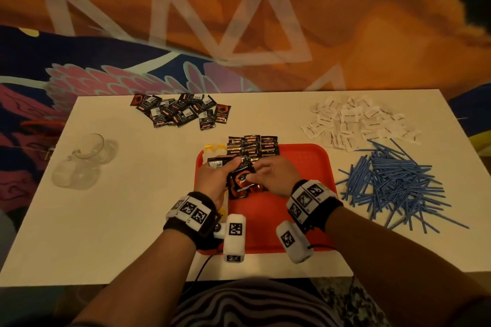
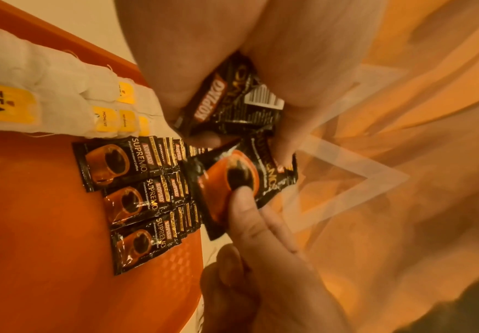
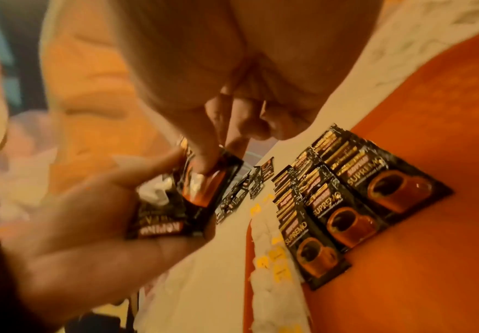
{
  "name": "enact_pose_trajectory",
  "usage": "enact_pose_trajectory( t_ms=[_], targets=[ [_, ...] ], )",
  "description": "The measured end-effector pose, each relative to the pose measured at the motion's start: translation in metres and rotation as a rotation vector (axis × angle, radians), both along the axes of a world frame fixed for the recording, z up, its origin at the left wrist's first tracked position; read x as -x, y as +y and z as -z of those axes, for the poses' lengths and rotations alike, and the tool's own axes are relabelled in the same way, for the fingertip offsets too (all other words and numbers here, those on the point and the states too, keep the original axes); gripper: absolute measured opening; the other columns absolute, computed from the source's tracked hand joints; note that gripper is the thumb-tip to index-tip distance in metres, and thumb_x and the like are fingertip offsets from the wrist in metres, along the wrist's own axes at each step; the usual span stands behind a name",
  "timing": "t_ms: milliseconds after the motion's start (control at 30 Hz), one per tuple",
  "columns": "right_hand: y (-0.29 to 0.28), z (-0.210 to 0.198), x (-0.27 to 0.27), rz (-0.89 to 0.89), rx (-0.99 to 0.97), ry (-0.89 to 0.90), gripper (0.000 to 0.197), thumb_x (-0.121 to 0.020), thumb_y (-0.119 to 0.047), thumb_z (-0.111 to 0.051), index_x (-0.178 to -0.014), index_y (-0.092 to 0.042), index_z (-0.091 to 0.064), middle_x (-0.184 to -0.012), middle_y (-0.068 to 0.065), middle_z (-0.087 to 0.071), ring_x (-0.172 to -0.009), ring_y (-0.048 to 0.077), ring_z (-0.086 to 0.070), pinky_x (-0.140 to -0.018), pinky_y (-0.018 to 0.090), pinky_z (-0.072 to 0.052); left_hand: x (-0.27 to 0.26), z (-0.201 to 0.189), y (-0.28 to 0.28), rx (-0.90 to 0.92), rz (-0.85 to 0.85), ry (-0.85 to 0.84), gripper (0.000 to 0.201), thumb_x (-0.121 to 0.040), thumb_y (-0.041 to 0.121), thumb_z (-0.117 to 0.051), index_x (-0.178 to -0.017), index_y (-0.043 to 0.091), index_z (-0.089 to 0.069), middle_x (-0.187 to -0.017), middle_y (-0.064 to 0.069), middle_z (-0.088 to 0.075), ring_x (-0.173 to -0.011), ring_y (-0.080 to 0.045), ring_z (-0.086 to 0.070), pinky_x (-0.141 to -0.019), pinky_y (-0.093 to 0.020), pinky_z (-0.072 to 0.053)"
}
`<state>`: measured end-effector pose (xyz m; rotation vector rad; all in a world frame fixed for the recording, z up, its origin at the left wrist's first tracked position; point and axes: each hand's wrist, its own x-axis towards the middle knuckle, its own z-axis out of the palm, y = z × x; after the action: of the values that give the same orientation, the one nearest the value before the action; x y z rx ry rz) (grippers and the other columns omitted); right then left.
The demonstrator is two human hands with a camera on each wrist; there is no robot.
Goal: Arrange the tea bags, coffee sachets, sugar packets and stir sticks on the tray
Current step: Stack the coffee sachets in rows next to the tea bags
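A red tray [image 1: 305, 167] lies mid-table. Along its left edge sits a row of white tea bags [image 1: 212, 150] with yellow tags [image 2: 62, 94]. Beside them, black coffee sachets [image 1: 252, 145] overlap in three rows [image 2: 136, 202] [image 3: 346, 214]. Above the tray my left hand [image 1: 225, 170] grips a small bundle of coffee sachets [image 2: 227, 99]. My right hand [image 1: 256, 172] pinches the top sachet [image 2: 244, 178] of that bundle between thumb and fingers [image 3: 210, 180]. Loose coffee sachets [image 1: 180, 111] lie at the table's far side.
White sugar packets [image 1: 356, 122] are heaped at the far right. A pile of blue stir sticks [image 1: 393, 183] lies right of the tray. Two clear glass cups [image 1: 85, 159] lie at the left. The tray's near and right parts [image 3: 432, 270] are bare.
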<state>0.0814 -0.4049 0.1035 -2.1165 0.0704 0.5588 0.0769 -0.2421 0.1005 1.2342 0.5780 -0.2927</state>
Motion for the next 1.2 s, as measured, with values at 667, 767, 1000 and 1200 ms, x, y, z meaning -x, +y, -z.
enact_pose_trajectory(
  t_ms=[667,767,1000,1200],
  targets=[
    [0.004,0.048,0.014,-0.004,0.025,0.064,0.014,-0.079,-0.021,-0.079,-0.090,-0.014,-0.076,-0.076,-0.007,-0.067,-0.066,-0.001,-0.059,-0.059,0.011,-0.043,0.004,0.047,-0.001,-0.259,0.065,0.169,0.007,-0.086,0.013,-0.075,-0.089,0.019,-0.071,-0.096,-0.008,-0.075,-0.086,-0.024,-0.071,-0.080,-0.039,-0.058],
    [-0.002,0.067,0.015,0.006,0.074,0.077,0.014,-0.082,-0.030,-0.076,-0.089,-0.017,-0.074,-0.080,-0.012,-0.065,-0.069,-0.004,-0.054,-0.061,0.013,-0.038,0.005,0.049,0.006,-0.318,0.048,0.145,0.008,-0.088,0.026,-0.075,-0.083,0.022,-0.070,-0.087,-0.005,-0.074,-0.072,-0.021,-0.066,-0.074,-0.037,-0.053],
    [-0.019,0.096,0.003,0.116,0.289,0.188,0.026,-0.093,-0.026,-0.064,-0.116,-0.013,-0.065,-0.116,-0.001,-0.064,-0.092,0.005,-0.050,-0.068,0.010,-0.036,0.005,0.061,0.034,-0.172,-0.084,0.334,0.011,-0.090,0.017,-0.071,-0.093,0.007,-0.069,-0.070,-0.007,-0.067,-0.060,-0.022,-0.062,-0.059,-0.031,-0.052],
    [-0.014,0.109,-0.006,0.187,0.283,0.251,0.016,-0.088,-0.022,-0.070,-0.103,-0.016,-0.065,-0.096,-0.007,-0.056,-0.072,-0.001,-0.049,-0.040,0.005,-0.031,0.013,0.063,0.054,-0.099,-0.122,0.372,0.012,-0.091,0.018,-0.069,-0.087,0.007,-0.068,-0.063,-0.005,-0.061,-0.055,-0.020,-0.054,-0.054,-0.029,-0.043]
  ],
)
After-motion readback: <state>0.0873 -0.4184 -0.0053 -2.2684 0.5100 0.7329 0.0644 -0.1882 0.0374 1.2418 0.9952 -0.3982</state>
